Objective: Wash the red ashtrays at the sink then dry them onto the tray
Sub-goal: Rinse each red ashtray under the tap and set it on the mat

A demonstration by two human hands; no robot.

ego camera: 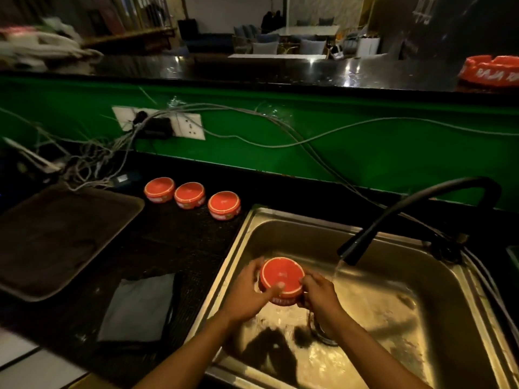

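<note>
Both hands, left and right, grip one upturned red ashtray over the sink, just beside the faucet's running stream. Washing looks underway; next it likely needs rinsing, then drying with the cloth onto the tray.

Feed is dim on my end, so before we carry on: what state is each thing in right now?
Held ashtray: upside down over the sink, gripped by left hand and right hand.
Faucet: running, stream falling beside the ashtray.
Three ashtrays on the counter: upside down, in a row.
Ashtray on the upper ledge: upright.
Tray: no ashtrays on it.
Grey cloth: folded flat, untouched.
</note>
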